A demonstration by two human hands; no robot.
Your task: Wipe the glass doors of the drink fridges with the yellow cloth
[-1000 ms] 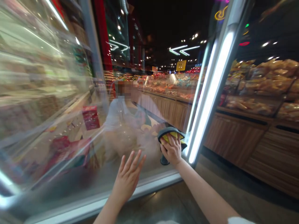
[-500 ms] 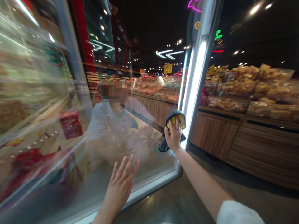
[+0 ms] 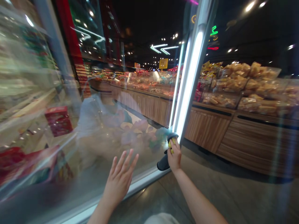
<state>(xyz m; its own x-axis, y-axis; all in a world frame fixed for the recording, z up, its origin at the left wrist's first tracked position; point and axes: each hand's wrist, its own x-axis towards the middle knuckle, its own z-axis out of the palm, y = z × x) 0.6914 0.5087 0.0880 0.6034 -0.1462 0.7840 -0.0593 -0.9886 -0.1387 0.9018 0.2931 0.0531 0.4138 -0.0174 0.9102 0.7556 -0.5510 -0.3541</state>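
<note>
My right hand [image 3: 174,155] presses a dark grey cloth [image 3: 164,161] with yellow patches against the lower right corner of a large glass pane [image 3: 112,155], beside a bright light strip [image 3: 190,84]. The cloth bunches above and to the left of my fingers. My left hand [image 3: 121,177] is spread with fingers apart near the pane's lower edge and holds nothing; whether it touches the glass cannot be told. A faint reflection of a person in a light top shows in the glass.
Wooden display counters [image 3: 207,127] with bagged goods [image 3: 235,74] stand at the right. A red box [image 3: 59,121] and blurred shelves show through or in the glass at the left. A metal frame [image 3: 140,183] runs along the pane's bottom.
My right hand and the cloth have moved down along the frame to the pane's lower corner. The view has shifted slightly right. My left hand has barely moved.
</note>
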